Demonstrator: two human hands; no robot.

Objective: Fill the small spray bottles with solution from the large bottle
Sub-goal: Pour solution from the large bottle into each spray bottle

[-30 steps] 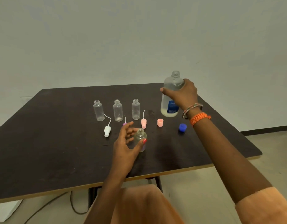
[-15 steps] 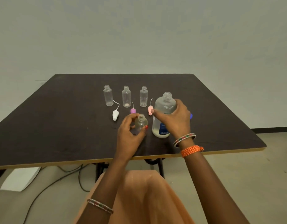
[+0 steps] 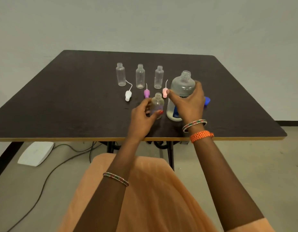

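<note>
Left hand (image 3: 141, 118) fingers curled, gripping small bottle (image 3: 157, 104); right hand (image 3: 186, 102) beside it, wrapped around large bottle (image 3: 181, 91).

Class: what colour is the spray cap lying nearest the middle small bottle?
Purple cap, clearest in the head view.

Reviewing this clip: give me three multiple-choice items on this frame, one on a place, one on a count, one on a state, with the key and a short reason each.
1. Where does the white spray cap lie?
A. on the floor
B. on the table, in front of the leftmost small bottle
C. on the large bottle

2. How many small bottles stand in the back row?
A. three
B. five
C. one

3. What state is the large bottle in?
A. capped, lying down
B. tipped, pouring
C. uncapped, upright, gripped by the right hand

Key: 1 B, its tube trails toward that bottle; 2 A, three stand behind the caps; 3 C, its mouth is open.
</note>
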